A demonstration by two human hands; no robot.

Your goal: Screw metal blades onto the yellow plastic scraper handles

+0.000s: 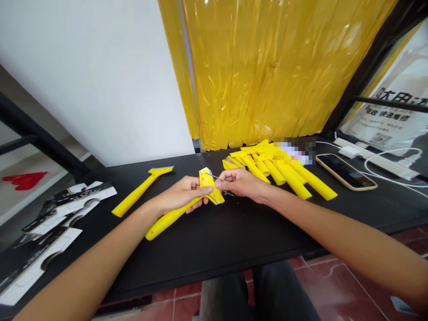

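My left hand (187, 192) is closed round the neck of a yellow scraper (170, 220), just below its head. The scraper's handle slants toward the table's front edge, and small screws show on its head. Between the fingertips of my right hand (239, 182) is a thin metal hex key (218, 178), its far end at the scraper head. Small loose screws (228, 193) lie on the table under my right hand. Another yellow scraper (142, 192) rests to the left, and a pile of yellow scrapers (287, 171) lies behind my right hand.
Black-and-white cardboard sleeves (67, 218) are spread at the left of the black table (214, 258). A phone (346, 171), a power strip (377, 158) and white cables lie at the right. Yellow plastic strips (274, 71) and a white panel (107, 80) stand behind the table.
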